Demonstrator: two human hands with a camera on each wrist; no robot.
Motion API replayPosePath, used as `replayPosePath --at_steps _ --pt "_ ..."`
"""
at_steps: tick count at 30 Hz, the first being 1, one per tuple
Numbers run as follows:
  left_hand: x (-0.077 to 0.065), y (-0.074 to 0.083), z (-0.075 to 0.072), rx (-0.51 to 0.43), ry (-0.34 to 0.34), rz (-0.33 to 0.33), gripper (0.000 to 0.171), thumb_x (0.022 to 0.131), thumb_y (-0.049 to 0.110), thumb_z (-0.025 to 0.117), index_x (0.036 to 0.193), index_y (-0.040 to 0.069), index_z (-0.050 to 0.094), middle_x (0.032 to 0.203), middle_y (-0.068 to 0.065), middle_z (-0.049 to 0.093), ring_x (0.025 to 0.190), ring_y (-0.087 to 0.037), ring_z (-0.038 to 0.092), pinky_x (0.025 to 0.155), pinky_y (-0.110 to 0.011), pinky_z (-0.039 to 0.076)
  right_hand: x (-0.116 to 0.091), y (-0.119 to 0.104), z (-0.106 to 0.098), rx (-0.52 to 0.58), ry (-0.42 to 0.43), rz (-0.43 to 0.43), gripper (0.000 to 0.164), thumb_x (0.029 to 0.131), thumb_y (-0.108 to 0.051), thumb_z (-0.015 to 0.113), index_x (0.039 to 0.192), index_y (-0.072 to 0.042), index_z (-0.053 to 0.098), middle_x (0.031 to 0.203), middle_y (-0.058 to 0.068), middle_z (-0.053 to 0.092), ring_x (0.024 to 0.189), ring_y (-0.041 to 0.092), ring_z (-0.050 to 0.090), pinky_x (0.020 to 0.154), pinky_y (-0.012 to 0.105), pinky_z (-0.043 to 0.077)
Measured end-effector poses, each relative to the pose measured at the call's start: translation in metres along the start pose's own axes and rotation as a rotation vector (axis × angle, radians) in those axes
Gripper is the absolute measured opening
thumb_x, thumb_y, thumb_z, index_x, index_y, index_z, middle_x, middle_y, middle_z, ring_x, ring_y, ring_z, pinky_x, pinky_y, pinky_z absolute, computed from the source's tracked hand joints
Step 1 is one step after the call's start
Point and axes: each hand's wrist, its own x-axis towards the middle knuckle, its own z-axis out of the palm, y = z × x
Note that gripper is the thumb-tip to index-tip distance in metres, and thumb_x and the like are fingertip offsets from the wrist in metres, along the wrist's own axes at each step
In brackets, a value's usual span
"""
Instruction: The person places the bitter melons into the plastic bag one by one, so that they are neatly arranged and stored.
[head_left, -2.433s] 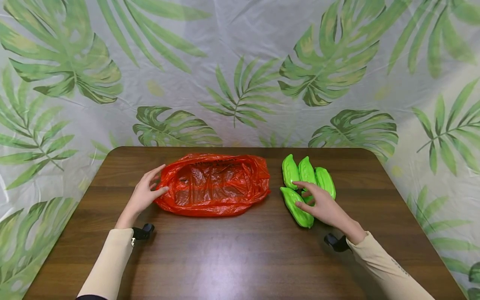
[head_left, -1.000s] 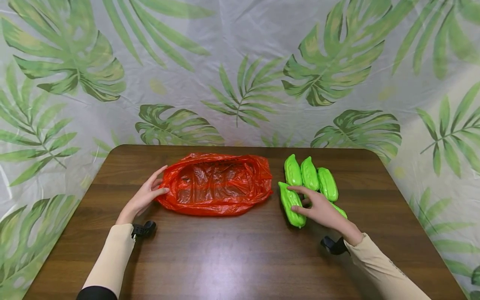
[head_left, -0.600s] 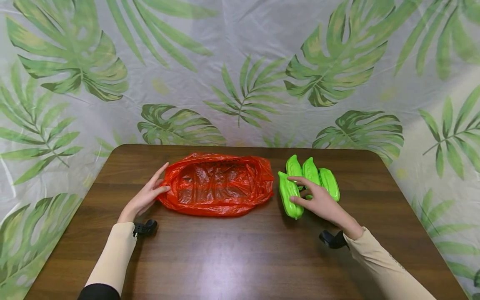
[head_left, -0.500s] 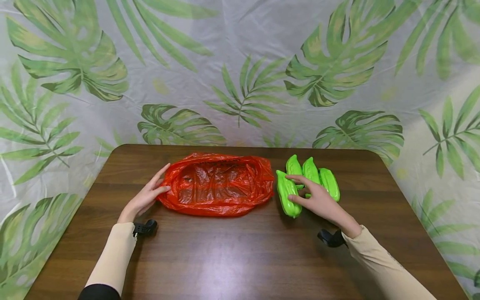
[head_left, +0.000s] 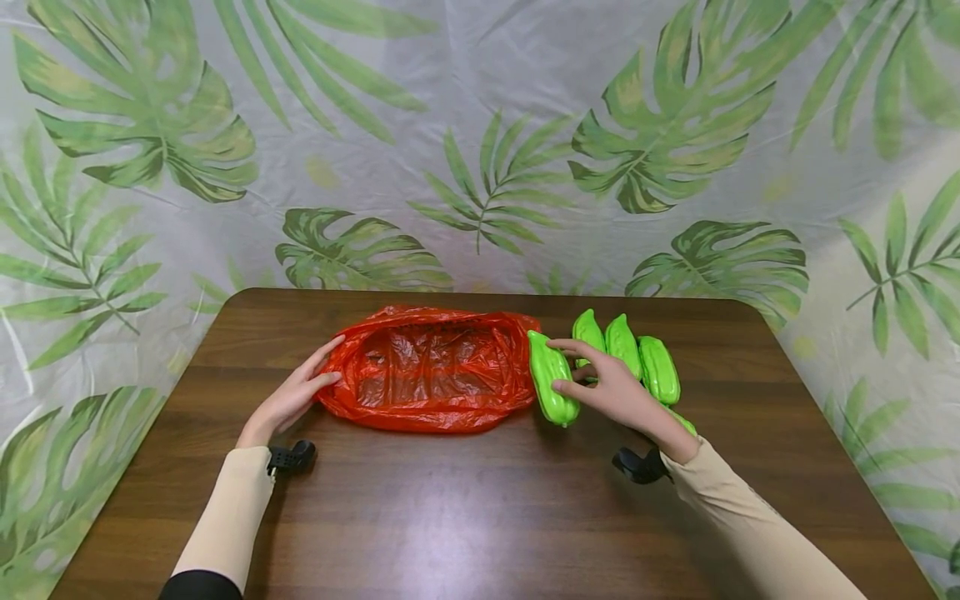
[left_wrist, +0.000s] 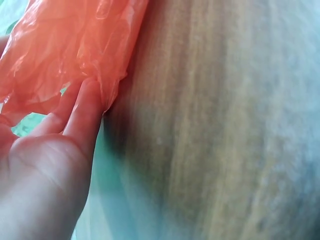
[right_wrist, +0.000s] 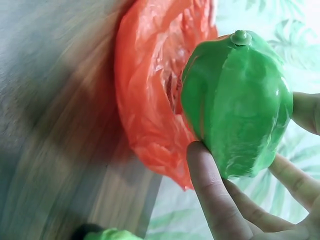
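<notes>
Cream sleeves [head_left: 225,508] nearest, black wrist straps [head_left: 294,457] on both; right hand [head_left: 611,387] grips one green gourd-like piece [head_left: 553,379] between thumb and fingers, held at the right end of the red plastic bag [head_left: 431,417]; left hand [head_left: 291,398] has fingers near straight, touching the bag's left end, no firm pinch visible.

Risks, my read: gourd skin looks glossy and only the fingertips bear on it, so it could twist or slip if the pinch loosens; bag rim is thin film, so a bump from the gourd could fold it inward or shove the bag left; light left-hand contact may not hold it; the part-hidden gourd [head_left: 681,421] sits just beside the right wrist, so a low sweep could roll it; three loose gourds [head_left: 624,346] beyond the right hand could get knocked too.

Hard to make out: can't tell whether held gourd touches the rim or hangs clear; some right fingertips are behind it in the head view; part-hidden gourd is mostly under the wrist; left wrist view is blurred, thumb nearly cut off; dark print on the bag's far rim unreadable; farther back, table [head_left: 450,517] meets leaf-print cloth [head_left: 517,50], join in shadow.
</notes>
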Motion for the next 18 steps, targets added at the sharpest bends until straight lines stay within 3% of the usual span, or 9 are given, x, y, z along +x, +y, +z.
replayPosePath --at_steps 7,11,18 --pt "-0.001 -0.001 0.0 0.014 0.013 -0.03 0.066 0.101 0.008 0.045 0.155 0.013 0.008 0.158 -0.016 -0.001 0.14 -0.039 0.009 0.092 -0.015 0.039 0.013 -0.006 0.009 0.039 -0.011 0.013 0.056 0.091 -0.03 0.067 0.141 -0.018 0.046 0.134 0.016 0.05 0.097 0.028 0.063 0.076 0.041 0.051" --pt "-0.001 0.0 0.0 0.006 0.013 -0.035 0.064 0.102 0.008 0.043 0.155 0.014 0.007 0.158 -0.016 -0.003 0.14 -0.039 0.009 0.092 -0.015 0.039 0.022 -0.008 0.015 0.054 0.0 -0.019 0.056 0.09 -0.026 0.069 0.14 -0.014 0.048 0.132 0.015 0.053 0.096 0.027 0.064 0.083 0.044 0.049" --pt "0.0 0.002 0.001 -0.007 0.01 -0.051 0.058 0.105 0.014 0.036 0.155 0.014 0.008 0.158 -0.014 -0.003 0.141 -0.037 0.007 0.093 -0.015 0.037 0.038 -0.015 0.027 0.067 -0.013 -0.052 0.056 0.089 -0.024 0.069 0.14 -0.013 0.048 0.133 0.013 0.053 0.091 0.024 0.065 0.083 0.043 0.049"
